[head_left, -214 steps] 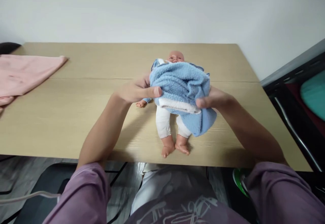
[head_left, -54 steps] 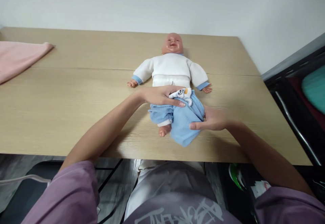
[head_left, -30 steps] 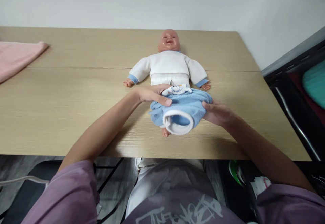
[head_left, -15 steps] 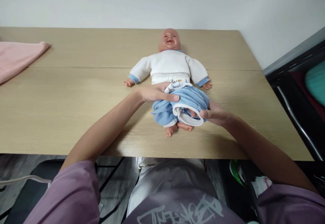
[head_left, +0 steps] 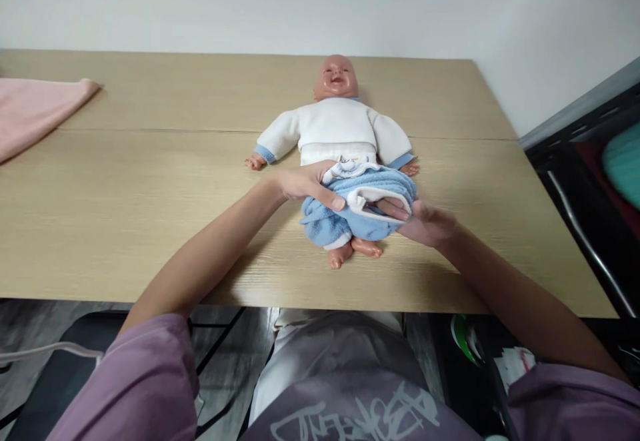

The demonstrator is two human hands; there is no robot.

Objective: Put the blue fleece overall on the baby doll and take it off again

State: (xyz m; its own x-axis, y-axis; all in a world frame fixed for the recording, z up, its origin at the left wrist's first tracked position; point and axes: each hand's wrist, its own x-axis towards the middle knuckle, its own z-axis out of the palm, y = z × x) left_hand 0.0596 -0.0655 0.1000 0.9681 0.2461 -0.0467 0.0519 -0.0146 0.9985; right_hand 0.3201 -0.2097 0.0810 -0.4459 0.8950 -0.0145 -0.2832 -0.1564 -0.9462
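A baby doll (head_left: 336, 128) in a white top lies on its back on the wooden table (head_left: 140, 188), head toward the wall. Bunched blue fleece trousers (head_left: 350, 218) with a white waistband cover its hips and legs; both bare feet stick out below. My left hand (head_left: 305, 184) pinches the left side of the waistband at the doll's hip. My right hand (head_left: 423, 221) grips the waistband's right side, fingers tucked inside the opening.
A pink cloth (head_left: 35, 111) lies at the table's far left. A white wall stands behind the table. A dark rack (head_left: 585, 188) with a teal thing on it stands to the right. The table's front edge is just below the doll's feet.
The blue trousers have slid up the doll's legs toward its waist, and both feet now show. My hands moved up with the waistband.
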